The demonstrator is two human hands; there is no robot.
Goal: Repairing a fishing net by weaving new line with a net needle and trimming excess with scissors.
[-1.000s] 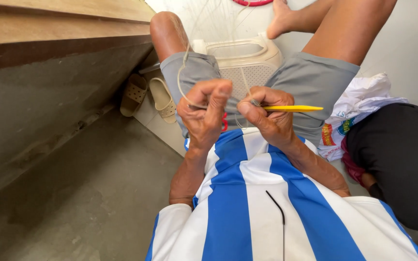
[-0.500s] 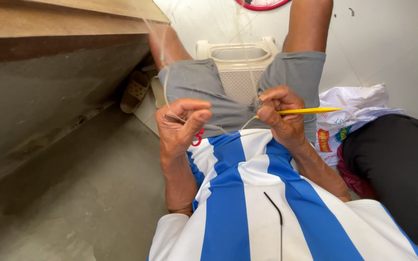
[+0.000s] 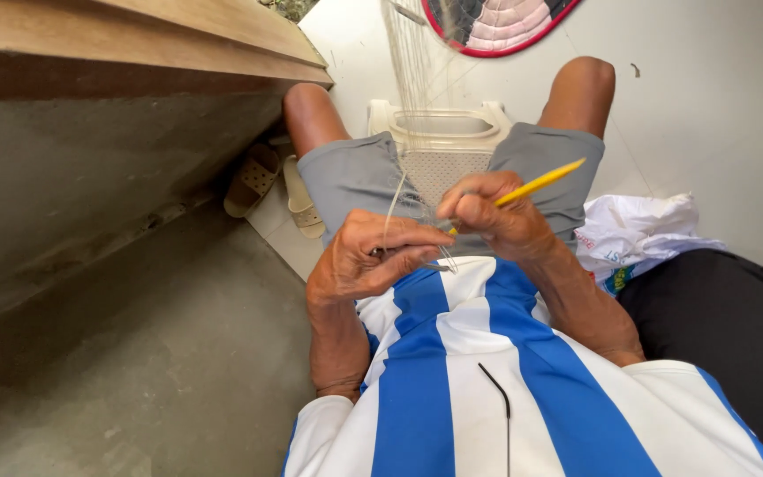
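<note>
My left hand is closed on thin pale net strands that run up and away from my lap. My right hand grips a yellow netting needle, whose free end points up and to the right. Both hands meet over my grey shorts, fingertips nearly touching. A white plastic stool stands between my knees. My blue and white striped shirt fills the lower frame.
A wooden bench or step rises at the left above grey concrete floor. Beige sandals lie beside my left leg. A white plastic bag and a dark cloth sit at the right. A red-rimmed round item is at the top.
The view tilted so my knees are now seen. My left hand moved right, back to the right hand. The yellow needle's end swung from level to pointing upward.
</note>
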